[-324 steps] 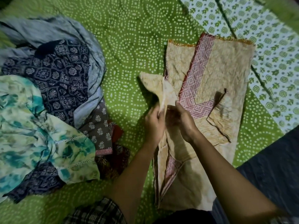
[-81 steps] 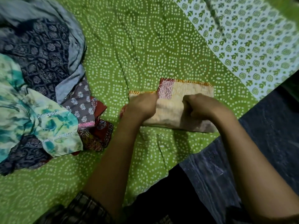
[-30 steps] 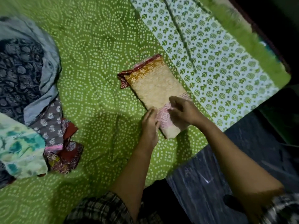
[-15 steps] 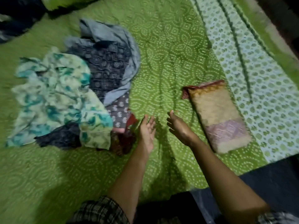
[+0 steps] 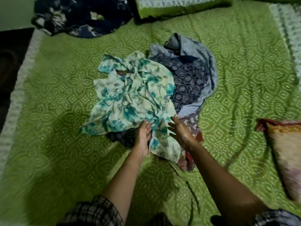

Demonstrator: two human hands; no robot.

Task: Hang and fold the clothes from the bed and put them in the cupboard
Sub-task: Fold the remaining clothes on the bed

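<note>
The green dotted cotton-like bedsheet (image 5: 65, 98) looks matt and creased. The crumpled white-and-teal floral cloth garment (image 5: 130, 95) looks thin and soft. The folded beige cloth garment (image 5: 286, 154) looks crinkled.

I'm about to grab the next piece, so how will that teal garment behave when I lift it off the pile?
Probably floppy: the teal garment lies crumpled in soft folds, so it should sag from wherever it's gripped. It looks thin, so likely light. It overlaps the navy garment, so it may drag that along.
</note>
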